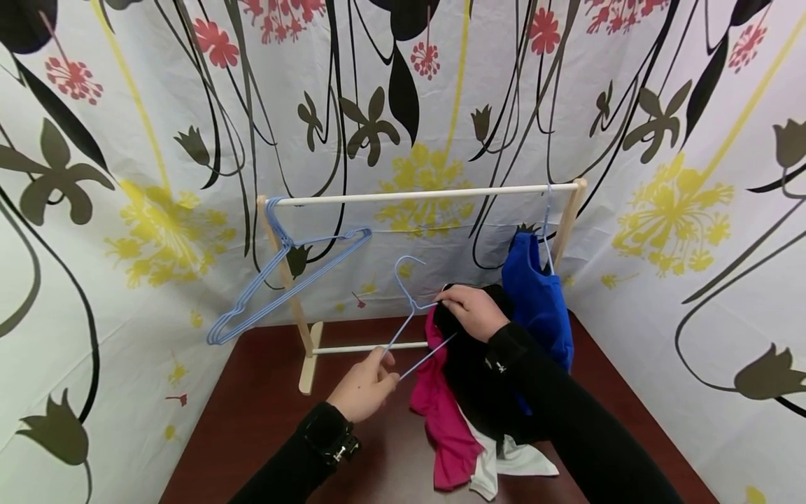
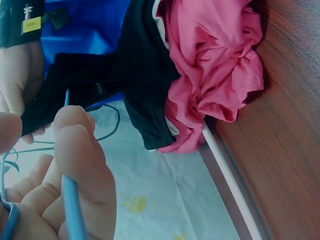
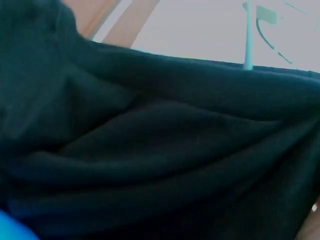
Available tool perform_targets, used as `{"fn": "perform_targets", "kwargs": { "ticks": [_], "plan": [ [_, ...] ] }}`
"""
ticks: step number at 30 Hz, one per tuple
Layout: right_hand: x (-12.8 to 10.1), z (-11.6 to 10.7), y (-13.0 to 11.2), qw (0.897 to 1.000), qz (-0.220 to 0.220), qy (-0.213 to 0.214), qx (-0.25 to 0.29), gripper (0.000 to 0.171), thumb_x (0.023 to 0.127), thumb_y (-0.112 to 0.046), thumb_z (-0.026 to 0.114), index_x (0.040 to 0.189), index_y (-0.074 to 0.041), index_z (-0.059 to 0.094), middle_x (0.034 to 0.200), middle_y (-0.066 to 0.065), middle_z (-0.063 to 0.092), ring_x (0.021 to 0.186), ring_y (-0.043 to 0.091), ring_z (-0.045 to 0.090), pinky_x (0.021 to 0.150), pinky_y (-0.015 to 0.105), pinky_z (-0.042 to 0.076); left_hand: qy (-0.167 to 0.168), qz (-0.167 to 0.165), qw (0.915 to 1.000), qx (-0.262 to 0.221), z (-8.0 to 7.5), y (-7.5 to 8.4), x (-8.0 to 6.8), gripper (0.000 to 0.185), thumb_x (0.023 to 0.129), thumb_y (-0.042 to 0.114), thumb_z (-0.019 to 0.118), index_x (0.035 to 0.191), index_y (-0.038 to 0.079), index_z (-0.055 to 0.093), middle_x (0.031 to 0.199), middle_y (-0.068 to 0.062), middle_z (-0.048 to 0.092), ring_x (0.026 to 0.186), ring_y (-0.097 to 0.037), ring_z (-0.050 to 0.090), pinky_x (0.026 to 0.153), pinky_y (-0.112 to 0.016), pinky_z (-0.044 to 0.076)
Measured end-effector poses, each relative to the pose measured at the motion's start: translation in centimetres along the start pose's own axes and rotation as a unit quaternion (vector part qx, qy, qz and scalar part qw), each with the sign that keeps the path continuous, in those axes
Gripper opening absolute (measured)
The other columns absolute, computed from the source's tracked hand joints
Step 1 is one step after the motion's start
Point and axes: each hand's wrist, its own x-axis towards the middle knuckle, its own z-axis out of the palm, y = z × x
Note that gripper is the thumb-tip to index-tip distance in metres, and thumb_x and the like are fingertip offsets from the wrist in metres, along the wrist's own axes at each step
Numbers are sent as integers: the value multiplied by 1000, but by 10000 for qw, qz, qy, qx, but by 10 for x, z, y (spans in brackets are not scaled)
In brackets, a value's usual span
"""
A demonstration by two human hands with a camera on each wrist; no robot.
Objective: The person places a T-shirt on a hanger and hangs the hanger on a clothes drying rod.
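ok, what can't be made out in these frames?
Head: right end of the held hanger, behind the black garment and right hand.
Head: rest of the white cloth, under the pink garment and black garment.
Left wrist: lettering on the black garment, too small to read.
Right wrist: right hand's grip; black garment fills most of the view.

The hanger (image 1: 413,305) looks like smooth plastic; the black garment (image 1: 478,392) is soft, matt cloth, the pink garment (image 1: 443,427) crumpled cloth. The desk (image 1: 390,465) shows smooth, faintly glossy wood grain. The posts (image 1: 570,215) are matt wood, the curtain (image 1: 636,210) creased sheeting.
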Motion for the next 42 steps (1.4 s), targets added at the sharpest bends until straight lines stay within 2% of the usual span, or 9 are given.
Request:
{"fn": "perform_targets", "kwargs": {
  "ticks": [5,12,18,27,30,33,36,38,42],
  "plan": [
    [1,3,-13,9992,-292,-44,271,21,104,-8,56,115,-12,74,103,-3,68,94,15,62,86,38,48,-28,36,10000,34,4,1,7,26,103,29,59,121,13,50,75,-1,64,61,-19,61,58,-37,50],
    [4,12,-28,9960,-849,50,261,20,102,-8,52,105,-11,72,101,-1,68,97,18,60,91,43,43,-50,139,9996,235,12,3,17,25,102,29,58,121,14,51,77,-3,65,62,-17,61,59,-36,49],
    [4,17,-32,9979,-578,237,-185,16,105,-18,52,98,-14,65,85,-4,63,82,17,57,86,44,43,-83,237,9982,539,16,7,24,29,101,32,57,123,13,52,79,5,64,66,-14,60,61,-36,49],
    [1,6,-32,9989,-257,134,-368,14,105,-12,46,108,-11,60,95,2,67,78,20,59,78,40,46,-582,594,9959,352,3,2,23,34,104,38,53,132,18,50,90,7,68,81,-13,65,72,-35,51],
    [1,0,-27,9995,-83,229,-186,14,105,-11,45,108,-11,59,97,4,68,76,19,60,74,39,47,-728,562,9954,-255,-8,-6,22,38,109,41,43,138,19,51,104,-1,69,92,-21,66,76,-40,53],
    [1,-7,-24,9996,43,275,-9,14,105,-10,43,109,-11,57,102,6,69,78,20,61,75,39,46,-546,445,9929,-957,-18,-24,23,43,112,40,33,138,13,55,113,-12,68,96,-30,66,77,-45,55],
    [0,-11,-21,9996,108,241,136,15,106,-9,41,111,-11,55,105,7,68,76,21,57,74,39,43,-109,505,9955,-795,-20,-47,29,39,113,32,34,130,9,60,110,-12,69,94,-30,67,75,-40,54],
    [-1,-13,-20,9994,177,213,223,16,107,-9,39,113,-10,54,104,8,67,75,21,55,73,39,41,175,820,9961,-275,-12,-58,34,29,111,22,43,125,7,63,106,-11,71,91,-24,69,76,-35,53],
    [-3,-14,-20,9989,259,192,342,17,108,-10,37,115,-9,53,99,8,63,74,21,51,73,40,40,316,1786,9820,523,18,-59,43,25,104,12,55,127,5,63,111,-13,71,94,-23,69,82,-37,54]
  ]
}}
